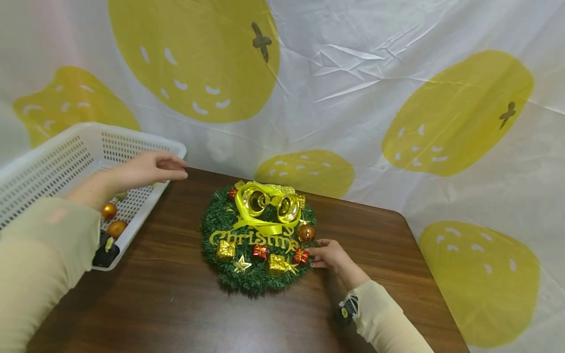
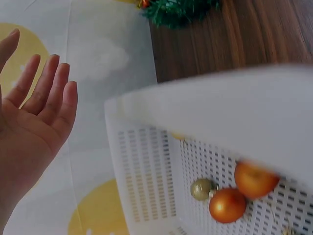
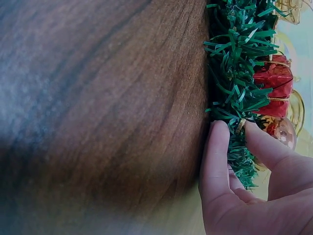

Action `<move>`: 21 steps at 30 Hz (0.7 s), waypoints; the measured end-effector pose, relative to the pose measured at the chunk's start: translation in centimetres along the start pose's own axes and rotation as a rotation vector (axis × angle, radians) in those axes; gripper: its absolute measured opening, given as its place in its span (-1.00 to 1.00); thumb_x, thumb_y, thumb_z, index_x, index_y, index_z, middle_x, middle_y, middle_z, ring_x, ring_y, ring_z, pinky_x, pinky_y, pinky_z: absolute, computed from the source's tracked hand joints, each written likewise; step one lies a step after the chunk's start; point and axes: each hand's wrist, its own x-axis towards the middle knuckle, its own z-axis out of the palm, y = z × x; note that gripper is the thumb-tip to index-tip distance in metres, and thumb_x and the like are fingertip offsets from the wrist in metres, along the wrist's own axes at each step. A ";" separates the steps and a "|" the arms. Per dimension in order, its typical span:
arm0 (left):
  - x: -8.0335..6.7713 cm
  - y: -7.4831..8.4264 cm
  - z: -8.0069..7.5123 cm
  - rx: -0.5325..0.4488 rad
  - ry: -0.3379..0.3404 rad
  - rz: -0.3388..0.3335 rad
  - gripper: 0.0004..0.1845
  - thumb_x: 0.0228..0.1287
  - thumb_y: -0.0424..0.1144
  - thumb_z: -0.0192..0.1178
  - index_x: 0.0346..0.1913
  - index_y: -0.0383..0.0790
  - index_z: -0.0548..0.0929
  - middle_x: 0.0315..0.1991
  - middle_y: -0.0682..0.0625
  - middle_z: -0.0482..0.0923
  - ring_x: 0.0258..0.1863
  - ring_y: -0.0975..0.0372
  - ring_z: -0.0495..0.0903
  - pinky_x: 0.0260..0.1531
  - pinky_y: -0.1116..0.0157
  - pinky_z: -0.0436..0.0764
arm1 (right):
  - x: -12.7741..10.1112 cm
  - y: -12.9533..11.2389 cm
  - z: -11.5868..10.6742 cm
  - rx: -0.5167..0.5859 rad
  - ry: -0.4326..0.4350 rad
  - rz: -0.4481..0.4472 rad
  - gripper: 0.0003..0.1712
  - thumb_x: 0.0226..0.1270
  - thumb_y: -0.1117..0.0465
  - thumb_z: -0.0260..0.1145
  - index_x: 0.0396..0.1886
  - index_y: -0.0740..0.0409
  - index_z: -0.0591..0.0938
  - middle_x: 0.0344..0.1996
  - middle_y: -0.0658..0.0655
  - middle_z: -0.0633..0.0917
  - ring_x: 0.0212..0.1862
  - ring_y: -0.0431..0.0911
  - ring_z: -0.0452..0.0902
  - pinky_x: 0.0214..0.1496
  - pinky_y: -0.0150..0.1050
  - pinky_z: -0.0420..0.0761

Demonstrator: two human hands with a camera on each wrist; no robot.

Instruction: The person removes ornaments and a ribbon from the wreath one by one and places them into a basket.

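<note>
A green Christmas wreath [image 1: 260, 282] lies on the table, decked with gold bells [image 1: 289, 208] on a yellow ribbon, gold "Christmas" lettering, stars and small gift boxes. My right hand [image 1: 331, 257] is at its right edge, pinching the green tinsel between thumb and fingers beside a red gift box [image 1: 301, 255] and a copper bauble [image 1: 306, 232]. In the right wrist view a small gold piece [image 3: 241, 126] shows at the fingertips. My left hand [image 1: 152, 169] hovers over the rim of the white basket [image 1: 152, 203], fingers extended and holding nothing.
Inside the basket at the left lie orange baubles [image 2: 227, 205] and a small dull-gold bauble [image 2: 201, 189]. The brown table [image 1: 176, 304] runs up to a white curtain [image 1: 353, 98] with yellow lemon prints, which hangs behind and to the right.
</note>
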 end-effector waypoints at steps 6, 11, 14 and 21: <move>0.8 1.0 1.1 -0.026 -0.001 0.026 -0.41 0.33 0.02 0.09 0.27 -0.29 0.35 0.16 -0.24 0.48 0.14 -0.06 0.46 0.11 -0.02 0.45 | 0.0 0.1 0.0 0.000 0.008 0.007 -0.33 0.26 0.44 0.18 0.27 0.57 0.11 -0.68 -0.01 0.55 -0.67 -0.26 0.50 -0.54 -0.41 0.61; 1.6 1.8 2.3 -0.082 0.014 0.065 -0.47 0.30 -0.12 0.15 0.24 -0.34 0.37 0.14 -0.28 0.50 0.13 -0.08 0.49 0.08 0.02 0.49 | -0.1 0.2 0.0 0.000 0.019 0.011 -0.36 0.25 0.44 0.19 0.25 0.56 0.15 -0.68 -0.01 0.55 -0.66 -0.26 0.51 -0.55 -0.41 0.61; 2.1 2.3 3.2 -0.118 0.017 0.080 -0.46 0.28 -0.14 0.18 0.23 -0.34 0.38 0.13 -0.29 0.49 0.12 -0.07 0.49 0.08 0.04 0.50 | -0.2 0.3 0.0 -0.003 0.025 0.016 -0.34 0.24 0.43 0.19 0.26 0.56 0.14 -0.69 0.00 0.55 -0.66 -0.26 0.50 -0.55 -0.41 0.61; 3.4 3.3 5.0 -0.198 0.012 0.128 -0.46 0.26 -0.16 0.20 0.23 -0.35 0.38 0.12 -0.30 0.49 0.11 -0.07 0.50 0.12 0.03 0.48 | -0.3 0.3 0.0 -0.001 0.029 0.013 -0.32 0.24 0.42 0.20 0.27 0.56 0.14 -0.69 0.00 0.54 -0.66 -0.27 0.50 -0.56 -0.42 0.61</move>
